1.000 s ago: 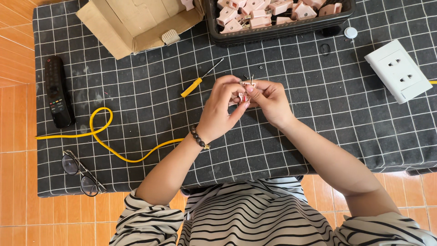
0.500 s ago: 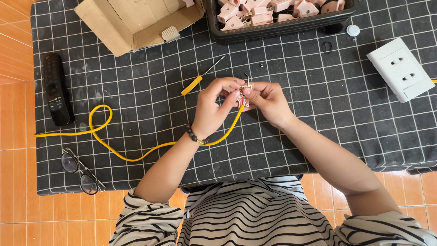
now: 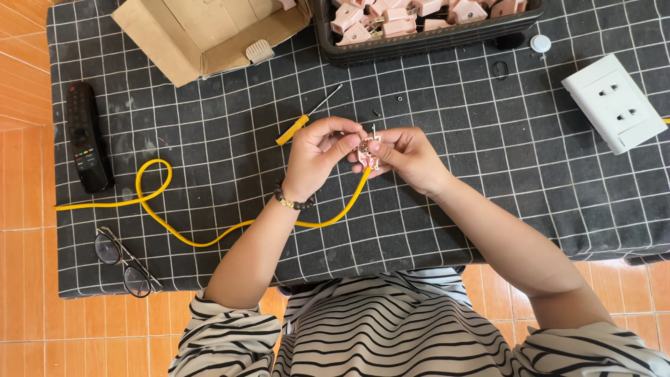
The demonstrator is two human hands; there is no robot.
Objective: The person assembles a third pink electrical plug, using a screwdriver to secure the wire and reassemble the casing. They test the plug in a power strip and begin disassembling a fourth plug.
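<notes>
Black checked cloth covers what looks like orange-tiled floor.

Soft, even daylight fills the whole scene; nothing looks dim. The black checked cloth is the landmark: across it shadows are faint and short, just a thin dark edge under the yellow cable toward the cloth's left side. At the cloth's right edge the white socket block is bright, near washed out. Focus holds sharp everywhere, no motion blur. The cloth's grid lines bow slightly near its corners.
</notes>
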